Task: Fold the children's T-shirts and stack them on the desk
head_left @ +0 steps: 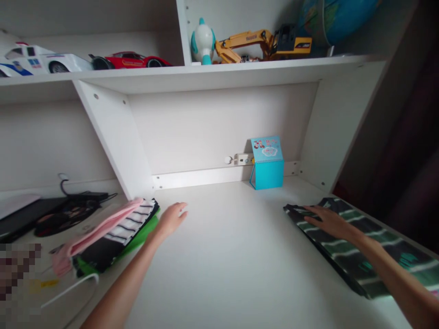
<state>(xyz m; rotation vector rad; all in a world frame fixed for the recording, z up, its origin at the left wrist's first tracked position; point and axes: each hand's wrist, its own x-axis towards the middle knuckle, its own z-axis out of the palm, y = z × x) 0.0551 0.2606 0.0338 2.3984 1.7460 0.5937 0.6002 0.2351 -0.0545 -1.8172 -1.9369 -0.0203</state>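
A folded dark shirt with green and white stripes (pixel 380 246) lies at the right side of the white desk (pixel 219 256). My right hand (pixel 324 220) rests on its far end, fingers stretched out and apart. On the left, a stack of folded clothes (pixel 125 233) shows pink, black-and-white striped and green fabric. Just right of that stack is my left hand (pixel 171 217), over the desk top, its fingers apart and nothing in them.
A blue desk calendar (pixel 269 173) stands at the back beside a wall socket (pixel 243 159). Overhead, a shelf (pixel 219 73) bears a red toy car (pixel 133 60), a toy excavator (pixel 264 45) and a globe (pixel 346 20). A white cable (pixel 72 288) lies front left.
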